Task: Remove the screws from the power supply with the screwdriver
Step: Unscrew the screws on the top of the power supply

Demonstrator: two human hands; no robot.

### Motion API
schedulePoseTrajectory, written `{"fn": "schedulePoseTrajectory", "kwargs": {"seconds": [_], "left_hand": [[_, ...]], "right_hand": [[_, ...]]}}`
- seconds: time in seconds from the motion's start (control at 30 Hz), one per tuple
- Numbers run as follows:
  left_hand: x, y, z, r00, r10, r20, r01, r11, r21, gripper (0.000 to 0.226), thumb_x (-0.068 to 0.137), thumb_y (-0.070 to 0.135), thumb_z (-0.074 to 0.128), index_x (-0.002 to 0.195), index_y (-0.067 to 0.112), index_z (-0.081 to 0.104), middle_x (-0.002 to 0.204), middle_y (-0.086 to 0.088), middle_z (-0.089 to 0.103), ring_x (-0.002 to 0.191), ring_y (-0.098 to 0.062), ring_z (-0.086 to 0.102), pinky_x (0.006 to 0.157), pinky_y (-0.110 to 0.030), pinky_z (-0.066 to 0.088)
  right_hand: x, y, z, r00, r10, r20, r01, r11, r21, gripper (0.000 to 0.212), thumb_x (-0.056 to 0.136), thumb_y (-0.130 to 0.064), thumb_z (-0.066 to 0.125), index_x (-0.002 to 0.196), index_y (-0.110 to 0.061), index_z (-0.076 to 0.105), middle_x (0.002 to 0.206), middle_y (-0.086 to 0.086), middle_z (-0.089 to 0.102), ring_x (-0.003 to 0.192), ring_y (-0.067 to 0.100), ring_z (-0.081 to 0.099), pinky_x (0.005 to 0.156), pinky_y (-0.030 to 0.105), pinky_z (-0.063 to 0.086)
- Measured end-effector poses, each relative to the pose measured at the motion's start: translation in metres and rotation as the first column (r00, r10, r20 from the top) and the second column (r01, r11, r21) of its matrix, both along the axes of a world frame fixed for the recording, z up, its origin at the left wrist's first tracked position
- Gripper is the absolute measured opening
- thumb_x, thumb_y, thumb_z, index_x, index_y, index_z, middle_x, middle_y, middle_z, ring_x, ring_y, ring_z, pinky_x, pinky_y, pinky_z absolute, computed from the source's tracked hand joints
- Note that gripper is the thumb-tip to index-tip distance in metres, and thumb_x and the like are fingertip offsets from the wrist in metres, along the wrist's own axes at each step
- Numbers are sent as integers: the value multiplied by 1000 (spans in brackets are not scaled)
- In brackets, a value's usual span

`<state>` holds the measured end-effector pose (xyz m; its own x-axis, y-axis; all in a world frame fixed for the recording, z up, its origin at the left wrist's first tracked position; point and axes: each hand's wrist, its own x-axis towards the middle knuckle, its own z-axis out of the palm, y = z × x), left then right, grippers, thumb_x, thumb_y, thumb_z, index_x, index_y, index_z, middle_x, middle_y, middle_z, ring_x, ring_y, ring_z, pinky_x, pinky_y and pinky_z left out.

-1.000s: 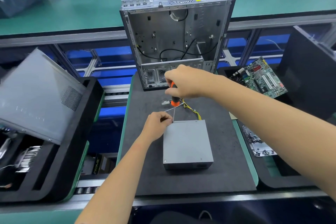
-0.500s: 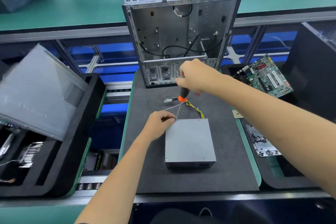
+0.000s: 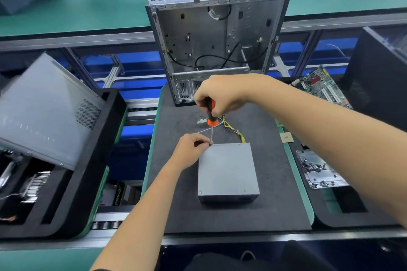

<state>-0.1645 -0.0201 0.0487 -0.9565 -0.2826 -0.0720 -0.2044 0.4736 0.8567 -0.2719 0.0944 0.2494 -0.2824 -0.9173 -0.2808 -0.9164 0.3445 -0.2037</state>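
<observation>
At power supply (image 3: 226, 167) 11 o'clock corner: right hand (image 3: 220, 94) wrapped round screwdriver (image 3: 211, 114) handle; left hand (image 3: 191, 147) pinching near tip, likely tiny, slippery screw. Rigid, probably heavy box.

A plain grey power supply (image 3: 226, 169) sits on a black foam mat (image 3: 176, 204). At its 12 o'clock, yellow and black wires (image 3: 234, 131) and a screwdriver (image 3: 211, 114) with an orange and black handle. Farther toward 12, a silver computer case (image 3: 218, 35) on teal green benches (image 3: 99, 6). At 2 o'clock, a green motherboard (image 3: 323, 90).
</observation>
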Motion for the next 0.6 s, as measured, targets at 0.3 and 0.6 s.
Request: {"fn": "schedulePoseTrajectory", "kwargs": {"seconds": [0.3,0.6], "left_hand": [[0,-1,3,999,-32,18,33,997,-69,30,84,9,64,71,36,63,76,13,67,76,-6,61,73,-19,45],[1,1,5,997,4,72,5,993,-116,27,86,14,64,71,36,61,74,17,64,71,1,57,62,-10,39]], "right_hand": [[18,-17,-14,967,-58,-247,44,997,-65,16,96,-25,37,86,-16,45,70,-1,38,59,16,42,48,29,23],[3,2,3,998,31,52,-30,999,-21,28,74,-2,64,95,-18,55,88,-7,65,83,14,57,66,29,45]]}}
